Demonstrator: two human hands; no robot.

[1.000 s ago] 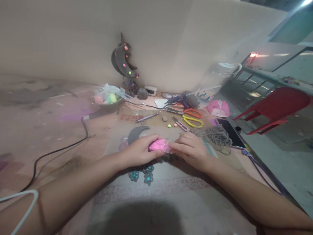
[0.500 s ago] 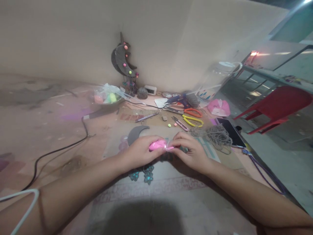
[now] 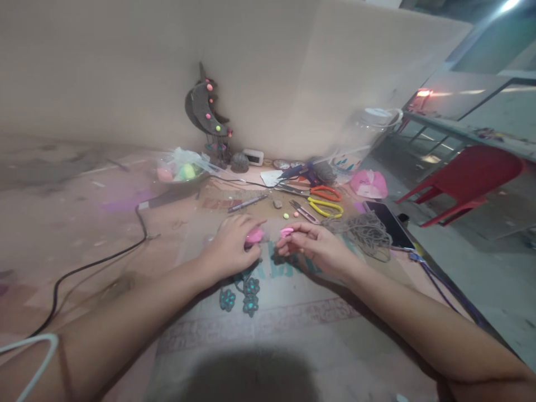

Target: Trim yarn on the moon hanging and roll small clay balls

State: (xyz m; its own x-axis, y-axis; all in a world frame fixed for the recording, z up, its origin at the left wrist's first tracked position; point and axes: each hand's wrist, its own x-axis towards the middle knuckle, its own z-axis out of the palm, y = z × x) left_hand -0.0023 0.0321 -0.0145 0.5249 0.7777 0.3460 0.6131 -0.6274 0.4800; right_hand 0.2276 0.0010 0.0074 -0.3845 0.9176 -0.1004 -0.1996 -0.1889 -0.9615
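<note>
My left hand [image 3: 232, 245] is curled over a lump of bright pink clay [image 3: 253, 238] that seems to be in a clear wrapper. A small torn-off piece of pink clay [image 3: 286, 232] is pinched between the thumb and fingers of my right hand [image 3: 318, 245]. A gap separates the two hands. Below my left wrist lie grey flower-shaped pieces with turquoise centres [image 3: 250, 304]. Two little clay balls, a yellow-green one [image 3: 286, 216] and an orange-pink one [image 3: 296, 214], rest beyond my right hand. My left hand covers the spot of the grey crescent.
Thread snips [image 3: 307, 213], yellow-handled pliers [image 3: 326, 209], orange-handled scissors [image 3: 325, 193] and a pen [image 3: 248, 203] lie behind my hands. Grey yarn [image 3: 368, 234] and a tablet [image 3: 389, 226] are at right. A clay-filled bowl [image 3: 184, 178] and a decorated moon [image 3: 201, 109] stand at the back.
My hands have moved apart. The right one has come away with a small piece of pink clay, while the left has shifted left with the wrapped lump, over the grey crescent.
</note>
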